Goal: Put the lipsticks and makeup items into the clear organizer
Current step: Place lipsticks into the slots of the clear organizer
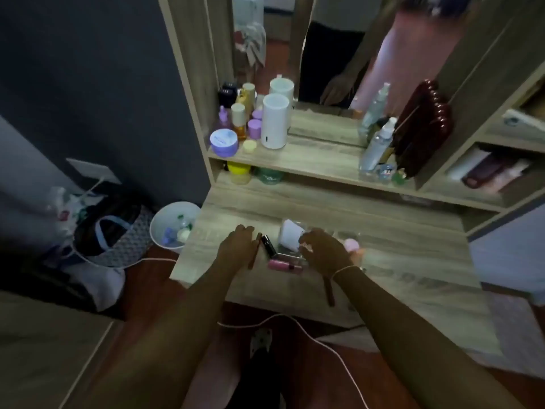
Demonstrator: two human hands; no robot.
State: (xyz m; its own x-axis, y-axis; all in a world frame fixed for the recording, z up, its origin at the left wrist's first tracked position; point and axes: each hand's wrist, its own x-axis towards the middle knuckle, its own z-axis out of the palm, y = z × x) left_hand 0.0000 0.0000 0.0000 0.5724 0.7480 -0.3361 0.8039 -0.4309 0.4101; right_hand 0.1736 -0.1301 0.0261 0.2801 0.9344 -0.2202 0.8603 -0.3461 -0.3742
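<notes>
Small makeup items lie on the wooden vanity top [383, 261] between my hands. A black lipstick tube [268, 245] lies just right of my left hand [237, 247], whose fingers curl down onto the table beside a thin brown pencil [256, 252]. A pink tube [284, 265] lies crosswise below the black one. My right hand [324, 250] hovers over the clear organizer [295, 236], which holds something white; the fingers are bent and what they hold is blurred. A round pink puff [351, 245] shows past that hand. A brown brush handle [328, 290] sticks out under my right wrist.
A raised shelf carries a white cylinder [275, 121], purple jars [224, 142] and clear bottles [377, 146], with a mirror behind. A white bin [174, 224] and a dark bag [118, 228] stand on the floor to the left. A thin cable [295, 320] hangs off the table's front edge.
</notes>
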